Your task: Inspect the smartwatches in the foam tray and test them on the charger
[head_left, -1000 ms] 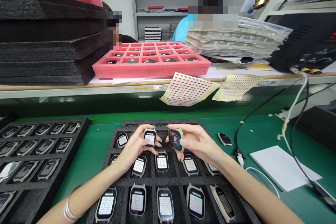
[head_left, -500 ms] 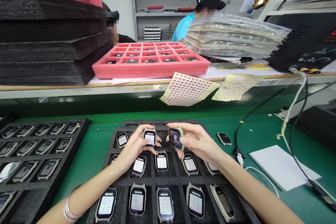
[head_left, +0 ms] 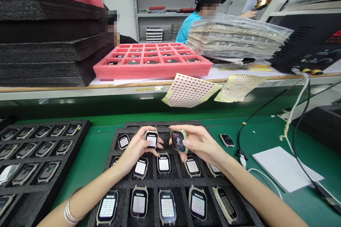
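Note:
Above the back rows of a black foam tray (head_left: 157,183), my left hand (head_left: 138,145) grips a smartwatch (head_left: 152,139) whose lit screen shows a white grid. Beside it, my right hand (head_left: 201,142) is closed on a second smartwatch (head_left: 178,141) with a pale green case and a dark screen bearing a small figure. The thumbs lie on or against the fronts of both watches. Beneath my hands, strapless watches sit in the tray's compartments, most with white grid screens, such as the middle watch (head_left: 167,206) in the front row. The front right watch (head_left: 226,205) leans and looks dark.
Another foam tray of watches (head_left: 49,149) lies at left. A loose watch (head_left: 227,140), white sheet (head_left: 286,168) and cables (head_left: 241,154) lie at right. On the shelf stand a pink foam tray (head_left: 154,71), black foam stack (head_left: 50,49) and plastic trays (head_left: 237,37). Two people sit beyond.
My hands and both watches stay nearly still. The figure on the right watch's screen looks different. Beyond the shelf, the person in blue has shifted and a hand now shows at the right.

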{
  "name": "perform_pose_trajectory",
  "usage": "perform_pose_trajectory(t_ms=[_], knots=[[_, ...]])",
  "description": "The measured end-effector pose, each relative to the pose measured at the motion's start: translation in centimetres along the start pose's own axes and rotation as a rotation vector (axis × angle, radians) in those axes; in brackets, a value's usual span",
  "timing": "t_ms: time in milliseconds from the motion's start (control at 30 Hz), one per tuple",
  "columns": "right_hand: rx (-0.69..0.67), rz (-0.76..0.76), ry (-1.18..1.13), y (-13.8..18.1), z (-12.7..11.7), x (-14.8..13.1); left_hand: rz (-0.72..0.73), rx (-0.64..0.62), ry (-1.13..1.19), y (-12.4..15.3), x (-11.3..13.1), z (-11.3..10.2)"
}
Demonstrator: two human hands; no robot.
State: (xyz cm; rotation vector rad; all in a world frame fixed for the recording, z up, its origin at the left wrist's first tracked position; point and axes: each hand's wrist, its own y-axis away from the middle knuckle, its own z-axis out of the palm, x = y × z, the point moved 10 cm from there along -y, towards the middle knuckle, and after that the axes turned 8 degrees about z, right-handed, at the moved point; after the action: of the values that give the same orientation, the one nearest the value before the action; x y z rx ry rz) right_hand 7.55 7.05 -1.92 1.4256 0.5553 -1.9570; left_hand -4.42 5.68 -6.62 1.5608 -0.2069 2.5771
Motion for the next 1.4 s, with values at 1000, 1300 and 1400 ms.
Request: perform_pose_trajectory(t_ms=[1000,1300,1400], knots=[[0.206,0.082,0.169,-0.2,-1.2,1.1,-0.017,-0.008,0.009,0.1,0.0,0.1],[0.222,0.063,0.244,0.1,-1.1,0.9,-0.015,-0.018,0.007,0.1,0.0,0.2],[0.234,0.043,0.3,0.2,-1.1,0.7,-0.015,-0.02,0.01,0.1,0.0,0.2]])
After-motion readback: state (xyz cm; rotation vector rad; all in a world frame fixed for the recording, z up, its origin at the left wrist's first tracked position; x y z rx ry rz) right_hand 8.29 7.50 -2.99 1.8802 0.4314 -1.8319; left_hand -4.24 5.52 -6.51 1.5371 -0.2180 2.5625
